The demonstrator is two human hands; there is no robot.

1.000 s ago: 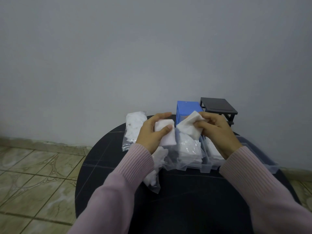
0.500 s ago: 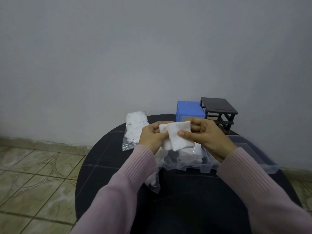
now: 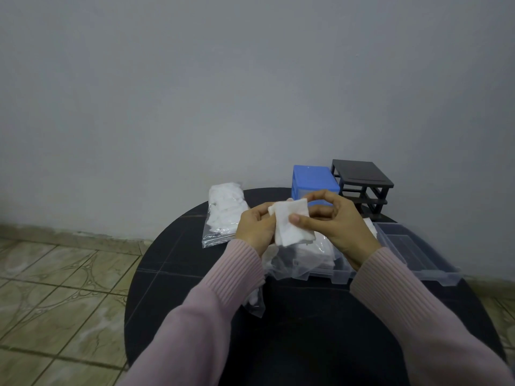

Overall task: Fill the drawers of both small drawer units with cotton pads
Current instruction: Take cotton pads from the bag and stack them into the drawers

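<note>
Both hands meet at the centre of the frame over the round black counter [image 3: 195, 288], sharing a small stack of white cotton pads [image 3: 292, 227]. Left hand [image 3: 256, 227] grips the stack's left edge, fingers curled round it; right hand [image 3: 331, 218] pinches the pads with the thumb on the near face and the fingers bent behind. Held up between the two like this, the pads seem to be getting squared into a neat bundle, likely so they slip into a narrow drawer without catching.

Just below and behind the hands lies an opened clear plastic bag [image 3: 301, 263] with more pads in it, close enough to reach without stretching. Touching it on the right, two clear drawers [image 3: 418, 257] sit pulled out on the counter; the left one holds white pads, though the hands hide how full it is, and the right one looks bare.

Further up and to the left, a second bag of cotton pads [image 3: 223, 213] rests apart as spare stock. At the counter's far edge, upper right of centre, stand the blue drawer unit [image 3: 312, 176] and beside it the black drawer unit [image 3: 362, 179], whose frame shows open slots, which would explain the loose drawers. Behind them rises a grey wall [image 3: 250, 79]; tiled floor [image 3: 55, 288] fills the lower left.
</note>
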